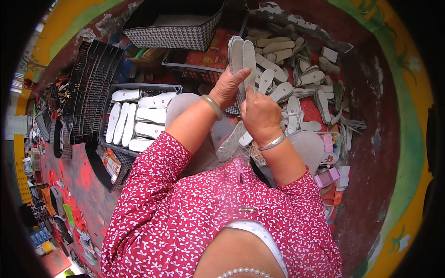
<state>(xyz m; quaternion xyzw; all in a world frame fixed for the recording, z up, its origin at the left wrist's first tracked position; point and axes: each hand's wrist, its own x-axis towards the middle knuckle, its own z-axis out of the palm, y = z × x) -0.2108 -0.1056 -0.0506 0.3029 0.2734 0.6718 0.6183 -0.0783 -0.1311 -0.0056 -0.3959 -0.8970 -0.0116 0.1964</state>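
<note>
My left hand (228,86), with a pale bangle at the wrist, is wrapped round a bundle of grey-white insoles (237,54) held upright in front of me. The thumb presses across the bundle's face. My right hand (262,115), wearing a silver bangle, is closed at the lower end of the front insole (249,62); its fingertips are partly hidden. Just beyond and to the right spreads a loose heap of similar insoles (282,92), several with a small round mark. On the left, white insoles (152,115) lie in rows inside a dark plastic crate (101,132).
A houndstooth fabric bin (171,38) stands at the back, above another dark crate (194,72). Black slatted crates (92,83) lean at the left. Small pink boxes (327,177) sit right of my knee. A dark red wall (378,106) borders the right side.
</note>
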